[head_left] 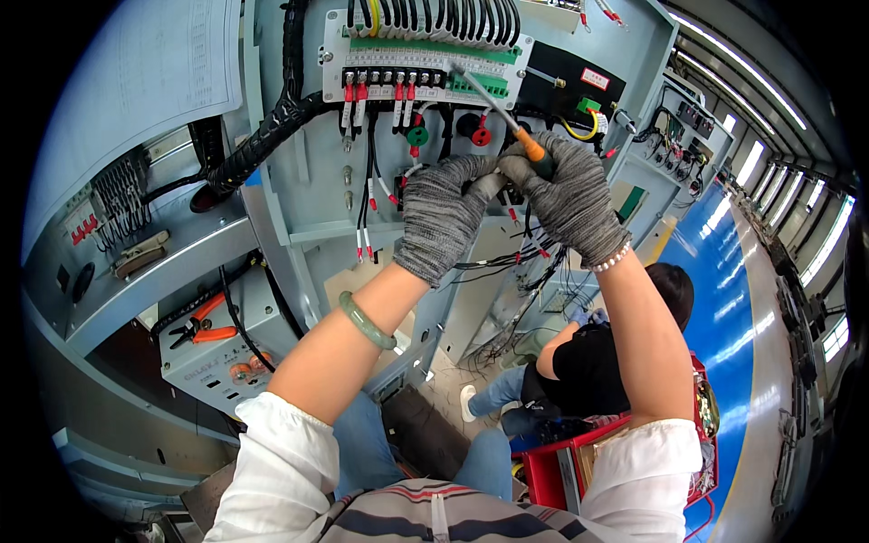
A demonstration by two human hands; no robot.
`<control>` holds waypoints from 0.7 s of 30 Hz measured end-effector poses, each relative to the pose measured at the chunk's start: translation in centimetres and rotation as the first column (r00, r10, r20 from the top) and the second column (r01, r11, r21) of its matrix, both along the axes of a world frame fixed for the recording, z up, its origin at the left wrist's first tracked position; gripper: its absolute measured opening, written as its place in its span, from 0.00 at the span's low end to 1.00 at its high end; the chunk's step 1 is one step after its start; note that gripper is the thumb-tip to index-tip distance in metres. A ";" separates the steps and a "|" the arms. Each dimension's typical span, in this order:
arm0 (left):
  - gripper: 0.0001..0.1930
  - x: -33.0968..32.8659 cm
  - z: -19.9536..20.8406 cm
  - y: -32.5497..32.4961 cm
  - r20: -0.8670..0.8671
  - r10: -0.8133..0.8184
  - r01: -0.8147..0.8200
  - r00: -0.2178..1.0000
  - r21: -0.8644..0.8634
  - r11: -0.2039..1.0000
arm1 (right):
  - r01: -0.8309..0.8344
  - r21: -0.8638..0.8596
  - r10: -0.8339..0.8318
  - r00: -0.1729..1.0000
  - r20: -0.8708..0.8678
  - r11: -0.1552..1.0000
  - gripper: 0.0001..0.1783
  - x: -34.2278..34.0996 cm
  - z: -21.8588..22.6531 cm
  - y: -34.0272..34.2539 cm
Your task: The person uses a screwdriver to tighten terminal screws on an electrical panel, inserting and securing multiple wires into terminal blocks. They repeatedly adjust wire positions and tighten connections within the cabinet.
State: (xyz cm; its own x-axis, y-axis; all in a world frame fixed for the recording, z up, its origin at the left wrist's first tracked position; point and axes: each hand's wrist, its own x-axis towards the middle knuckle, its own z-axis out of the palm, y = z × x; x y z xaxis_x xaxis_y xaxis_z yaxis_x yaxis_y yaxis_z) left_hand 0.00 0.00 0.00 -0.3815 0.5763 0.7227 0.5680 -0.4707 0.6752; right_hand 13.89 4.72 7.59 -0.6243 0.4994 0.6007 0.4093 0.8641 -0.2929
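Note:
In grey knit gloves, both my hands are raised close together in front of an open electrical panel. My right hand is closed round a screwdriver with an orange and dark green handle. Its shaft slants up and left, with the tip over the terminal board. My left hand is closed, thumb and fingertips brought together beside the right hand's fingers; what they pinch is hidden. Just above the hands are a green round part and a red one. Loose black wires with red ends hang left of my left hand.
A thick black cable bundle runs along the left. Orange-handled pliers lie on a grey box at lower left. A co-worker in black sits low at right, by a red tool cart. A blue floor lies beyond.

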 end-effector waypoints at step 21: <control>0.20 -2.0 1.4 -1.1 -0.080 0.194 -0.202 0.978 -0.116 0.973 | 0.027 -0.095 -0.058 0.940 -0.336 0.995 0.21 0.0 -5.1 2.3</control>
